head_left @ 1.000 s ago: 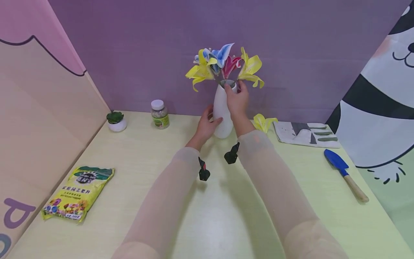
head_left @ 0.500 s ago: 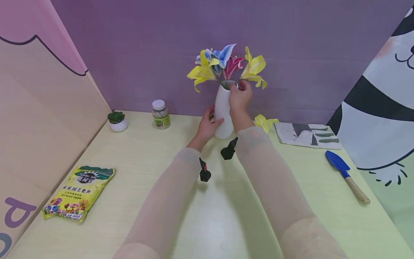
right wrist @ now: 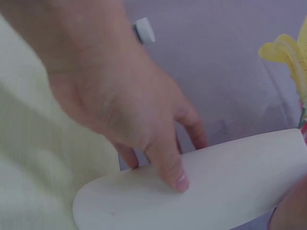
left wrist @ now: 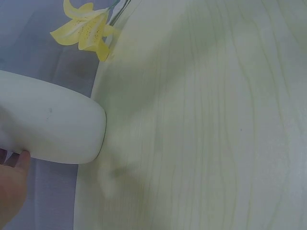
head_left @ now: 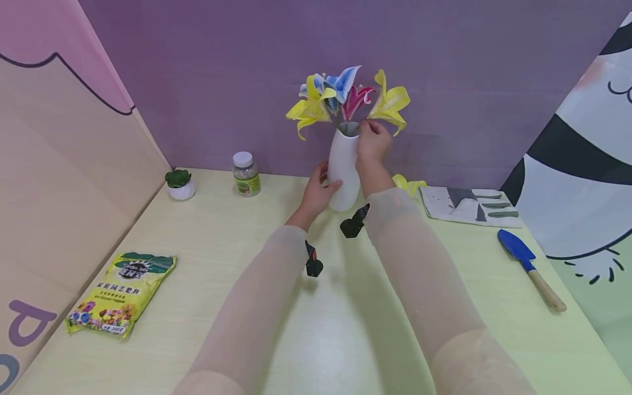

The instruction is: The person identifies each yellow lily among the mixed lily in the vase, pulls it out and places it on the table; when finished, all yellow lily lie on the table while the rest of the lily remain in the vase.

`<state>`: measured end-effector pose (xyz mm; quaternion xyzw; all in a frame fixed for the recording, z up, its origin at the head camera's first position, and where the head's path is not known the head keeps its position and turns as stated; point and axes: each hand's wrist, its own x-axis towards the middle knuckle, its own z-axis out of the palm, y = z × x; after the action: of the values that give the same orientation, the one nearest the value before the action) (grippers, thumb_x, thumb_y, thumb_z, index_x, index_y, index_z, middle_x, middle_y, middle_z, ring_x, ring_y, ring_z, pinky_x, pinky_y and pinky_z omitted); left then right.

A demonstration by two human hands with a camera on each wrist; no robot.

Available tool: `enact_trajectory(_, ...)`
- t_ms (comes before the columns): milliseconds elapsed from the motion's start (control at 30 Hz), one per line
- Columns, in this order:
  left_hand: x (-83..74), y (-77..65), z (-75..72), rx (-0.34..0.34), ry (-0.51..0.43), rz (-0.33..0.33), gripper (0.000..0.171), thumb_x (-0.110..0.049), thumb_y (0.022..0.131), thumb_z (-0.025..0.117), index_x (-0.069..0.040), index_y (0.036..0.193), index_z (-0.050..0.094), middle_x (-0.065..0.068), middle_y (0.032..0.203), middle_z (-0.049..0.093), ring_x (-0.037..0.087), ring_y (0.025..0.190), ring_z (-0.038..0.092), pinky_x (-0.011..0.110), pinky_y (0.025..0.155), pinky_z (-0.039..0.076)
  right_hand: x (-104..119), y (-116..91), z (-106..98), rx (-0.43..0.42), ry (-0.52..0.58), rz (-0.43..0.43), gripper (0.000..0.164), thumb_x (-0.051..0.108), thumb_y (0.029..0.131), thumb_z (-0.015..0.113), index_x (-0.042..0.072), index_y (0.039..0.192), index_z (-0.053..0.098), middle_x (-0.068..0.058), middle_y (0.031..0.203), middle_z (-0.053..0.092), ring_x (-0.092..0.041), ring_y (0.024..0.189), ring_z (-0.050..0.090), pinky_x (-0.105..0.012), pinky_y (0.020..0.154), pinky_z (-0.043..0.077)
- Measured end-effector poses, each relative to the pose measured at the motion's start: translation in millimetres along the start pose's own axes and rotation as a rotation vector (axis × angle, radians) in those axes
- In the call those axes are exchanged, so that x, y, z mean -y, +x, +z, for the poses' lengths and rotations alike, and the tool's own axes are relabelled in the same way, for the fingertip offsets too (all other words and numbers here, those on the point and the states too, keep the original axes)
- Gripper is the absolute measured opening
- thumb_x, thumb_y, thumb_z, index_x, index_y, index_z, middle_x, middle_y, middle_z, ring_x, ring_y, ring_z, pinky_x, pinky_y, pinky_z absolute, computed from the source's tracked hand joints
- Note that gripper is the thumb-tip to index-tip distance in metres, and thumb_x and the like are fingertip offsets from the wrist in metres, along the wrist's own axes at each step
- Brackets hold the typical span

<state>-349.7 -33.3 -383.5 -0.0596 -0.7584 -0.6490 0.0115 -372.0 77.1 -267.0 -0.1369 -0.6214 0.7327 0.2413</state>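
Note:
A white vase [head_left: 344,170] stands upright near the table's back edge, holding yellow, blue and pink lilies. My left hand [head_left: 316,195] grips its lower left side, thumb across the front; the right wrist view shows the same left hand [right wrist: 129,105] with fingertips on the smooth vase wall [right wrist: 201,191]. At the rim's right side, my right hand [head_left: 373,144] has thumb and fingers pinched together just under the right yellow lily [head_left: 391,101], on its stem, which is mostly hidden. Another yellow lily [left wrist: 86,28] lies on the table right of the vase.
On the right are a folded patterned cloth [head_left: 469,207] and a blue trowel [head_left: 523,260] with a wooden handle. Left of the vase stand a white-capped jar [head_left: 246,175] and a small potted succulent [head_left: 181,185]. A yellow fertilizer bag [head_left: 122,296] lies front left.
My right hand has shifted slightly right at the rim, its thumb leaving the vase mouth. The right yellow lily has moved a little right. My left hand stays on the vase.

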Motion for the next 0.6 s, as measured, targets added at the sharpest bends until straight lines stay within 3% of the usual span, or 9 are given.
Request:
enact_trajectory(200,-0.7,0.4,0.2,0.000,-0.011,0.020,0.068,-0.017,0.097,0.063,-0.017,0.154,0.025,0.004,0.154,0.031,0.021,0.139,0.031,0.034,0.110,0.035,7.3,4.6,-0.8,-0.005,0.133,0.016,0.023,0.011,0.097,0.062,-0.004,0.113,0.067,-0.008,0.100,0.066,-0.017,0.096,0.061,-0.018,0.078,0.050)
enact_trajectory(333,-1.0,-0.5,0.1,-0.001,-0.011,0.022,0.068,-0.016,0.097,0.063,-0.017,0.154,0.025,0.004,0.154,0.031,0.021,0.139,0.031,0.034,0.111,0.035,12.9,6.5,-2.3,-0.038,0.328,0.011,0.014,0.004,0.096,0.061,-0.007,0.104,0.065,-0.009,0.092,0.064,-0.020,0.088,0.061,-0.023,0.079,0.053)
enact_trajectory(467,-1.3,-0.3,1.2,0.005,-0.019,0.019,0.069,-0.016,0.097,0.063,-0.017,0.154,0.024,0.003,0.154,0.030,0.021,0.140,0.031,0.034,0.111,0.034,20.6,10.2,-10.2,-0.083,0.492,0.022,0.005,0.001,0.096,0.060,-0.002,0.095,0.064,-0.012,0.090,0.064,-0.018,0.072,0.060,-0.026,0.069,0.054)
enact_trajectory(600,-0.5,2.1,2.1,-0.004,-0.012,0.019,0.069,-0.017,0.097,0.063,-0.017,0.154,0.024,0.003,0.154,0.031,0.021,0.140,0.031,0.033,0.111,0.034,28.5,16.6,-21.0,-0.075,0.585,0.063,0.005,0.004,0.097,0.060,0.000,0.100,0.062,-0.010,0.087,0.063,-0.014,0.065,0.057,-0.023,0.056,0.050)
